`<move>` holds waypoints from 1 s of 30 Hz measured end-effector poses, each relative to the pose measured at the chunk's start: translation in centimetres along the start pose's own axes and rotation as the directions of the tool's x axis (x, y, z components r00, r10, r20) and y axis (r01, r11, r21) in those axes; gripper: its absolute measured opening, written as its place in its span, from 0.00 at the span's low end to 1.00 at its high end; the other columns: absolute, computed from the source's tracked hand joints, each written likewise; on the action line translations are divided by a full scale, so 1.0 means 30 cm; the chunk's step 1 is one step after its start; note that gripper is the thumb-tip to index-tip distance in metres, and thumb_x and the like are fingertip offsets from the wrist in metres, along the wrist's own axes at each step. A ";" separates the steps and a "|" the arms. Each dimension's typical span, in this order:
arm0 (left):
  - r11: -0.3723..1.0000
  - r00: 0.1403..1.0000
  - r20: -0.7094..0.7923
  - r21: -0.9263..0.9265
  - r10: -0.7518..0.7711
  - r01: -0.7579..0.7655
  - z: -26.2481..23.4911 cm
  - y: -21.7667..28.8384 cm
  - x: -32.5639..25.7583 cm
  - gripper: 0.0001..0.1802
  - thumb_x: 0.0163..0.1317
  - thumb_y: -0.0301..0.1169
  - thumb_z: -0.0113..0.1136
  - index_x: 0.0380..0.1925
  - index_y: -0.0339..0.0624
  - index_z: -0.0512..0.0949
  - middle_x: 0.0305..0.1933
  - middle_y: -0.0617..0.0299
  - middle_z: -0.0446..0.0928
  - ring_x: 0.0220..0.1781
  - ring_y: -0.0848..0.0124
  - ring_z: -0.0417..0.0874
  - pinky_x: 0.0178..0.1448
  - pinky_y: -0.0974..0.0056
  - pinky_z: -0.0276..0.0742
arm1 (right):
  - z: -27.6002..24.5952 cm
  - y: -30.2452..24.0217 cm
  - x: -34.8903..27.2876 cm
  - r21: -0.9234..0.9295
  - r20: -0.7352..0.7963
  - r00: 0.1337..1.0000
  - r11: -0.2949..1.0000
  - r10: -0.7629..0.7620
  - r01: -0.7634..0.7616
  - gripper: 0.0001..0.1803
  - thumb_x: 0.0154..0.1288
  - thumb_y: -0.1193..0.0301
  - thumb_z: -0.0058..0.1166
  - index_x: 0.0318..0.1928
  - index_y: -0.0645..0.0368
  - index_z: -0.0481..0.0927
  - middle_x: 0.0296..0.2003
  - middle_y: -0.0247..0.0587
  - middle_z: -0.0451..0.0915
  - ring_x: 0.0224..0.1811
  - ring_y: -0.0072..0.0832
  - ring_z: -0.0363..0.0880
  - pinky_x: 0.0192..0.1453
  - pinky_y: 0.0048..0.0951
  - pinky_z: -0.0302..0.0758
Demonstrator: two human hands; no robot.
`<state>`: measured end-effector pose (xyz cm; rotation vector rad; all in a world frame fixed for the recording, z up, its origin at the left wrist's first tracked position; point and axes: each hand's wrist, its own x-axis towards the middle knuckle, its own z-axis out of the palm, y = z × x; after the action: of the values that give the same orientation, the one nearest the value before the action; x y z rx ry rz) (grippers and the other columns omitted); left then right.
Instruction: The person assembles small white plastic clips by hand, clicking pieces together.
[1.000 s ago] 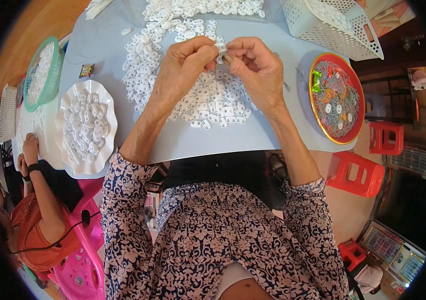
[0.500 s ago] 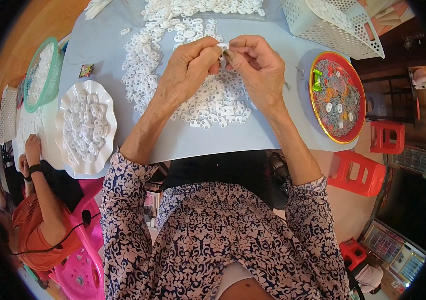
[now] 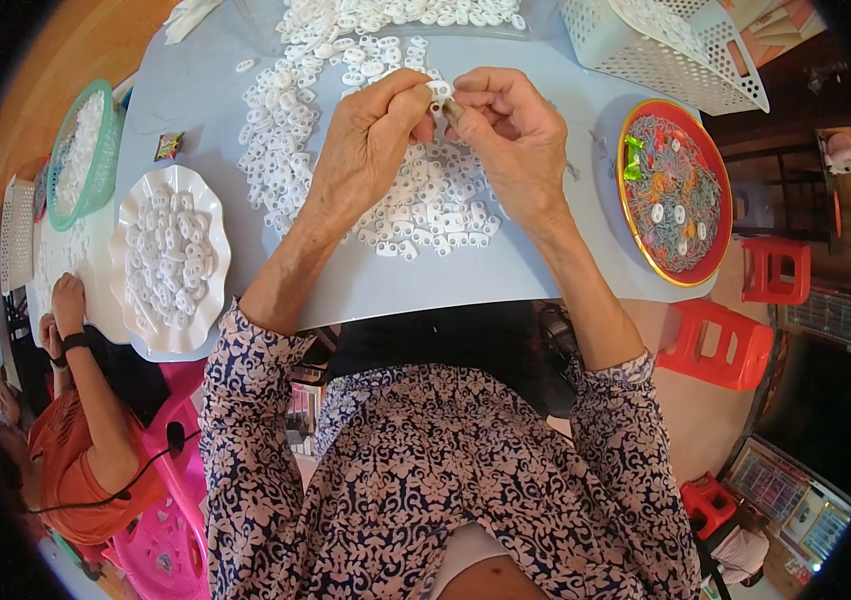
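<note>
Over the table, a small white plastic piece with holes is pinched between my two hands. The fingers of my left hand curl closed and grip it from the left. From the other side, the thumb and forefinger of my right hand press on it; whatever else those fingertips hold is too small to make out. Beneath and in front of the hands spreads a pile of similar white pieces, with more heaped to the left.
Left stands a scalloped white plate of white pieces, beside a wrapped packet. Right is a red bowl of thin grey metal parts; behind it, a perforated basket. A co-worker sits left near a green basket.
The white piece now shows more clearly between my fingertips, its holes turned toward me. Both hands have stayed nearly in place.
</note>
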<state>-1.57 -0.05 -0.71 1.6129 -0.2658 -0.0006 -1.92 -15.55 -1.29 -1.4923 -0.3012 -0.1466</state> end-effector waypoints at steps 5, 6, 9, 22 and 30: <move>0.999 1.000 -0.006 -0.021 -0.026 0.025 0.014 0.010 -0.007 0.16 0.68 0.34 0.45 0.36 0.32 0.77 0.22 0.65 0.71 0.28 0.77 0.70 0.37 0.71 0.67 | 0.007 -0.014 -0.001 0.034 -0.033 0.999 0.999 0.025 -0.024 0.11 0.59 0.81 0.55 0.43 0.66 0.75 0.33 0.34 0.78 0.31 0.14 0.75 0.37 0.16 0.74; 0.999 1.000 -0.005 -0.039 -0.022 0.022 0.014 0.009 -0.008 0.15 0.68 0.34 0.45 0.35 0.32 0.77 0.22 0.65 0.71 0.28 0.77 0.69 0.37 0.71 0.67 | 0.007 -0.013 -0.001 0.030 -0.038 0.999 0.999 0.029 -0.028 0.11 0.59 0.81 0.55 0.43 0.66 0.75 0.33 0.34 0.78 0.31 0.14 0.75 0.37 0.16 0.74; 1.000 1.000 0.020 0.002 -0.017 0.017 0.013 0.001 -0.006 0.15 0.67 0.34 0.44 0.30 0.34 0.75 0.20 0.65 0.71 0.26 0.78 0.69 0.32 0.71 0.66 | 0.006 -0.010 -0.002 0.027 -0.059 0.997 0.999 0.041 -0.039 0.11 0.59 0.81 0.55 0.44 0.66 0.75 0.33 0.34 0.78 0.31 0.14 0.75 0.37 0.16 0.75; 0.999 0.997 0.053 -0.015 -0.051 0.052 -0.008 0.005 0.004 0.13 0.63 0.31 0.44 0.23 0.36 0.71 0.19 0.67 0.68 0.25 0.79 0.67 0.30 0.72 0.65 | 0.002 -0.013 -0.001 -0.107 0.098 0.995 0.994 0.025 -0.015 0.18 0.57 0.80 0.58 0.49 0.63 0.75 0.30 0.33 0.79 0.29 0.16 0.76 0.35 0.18 0.76; 0.998 0.995 0.090 -0.039 -0.052 0.055 -0.006 -0.014 0.002 0.12 0.63 0.31 0.44 0.23 0.36 0.70 0.20 0.68 0.67 0.24 0.80 0.66 0.29 0.72 0.64 | 0.007 -0.018 -0.003 -0.466 0.145 0.966 0.847 -0.212 0.256 0.16 0.52 0.77 0.63 0.43 0.61 0.76 0.23 0.37 0.76 0.24 0.23 0.77 0.30 0.23 0.75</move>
<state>-1.41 0.13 -1.11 1.5805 -0.2896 -0.1187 -2.17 -15.41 -0.77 -1.9592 -0.5503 -0.3752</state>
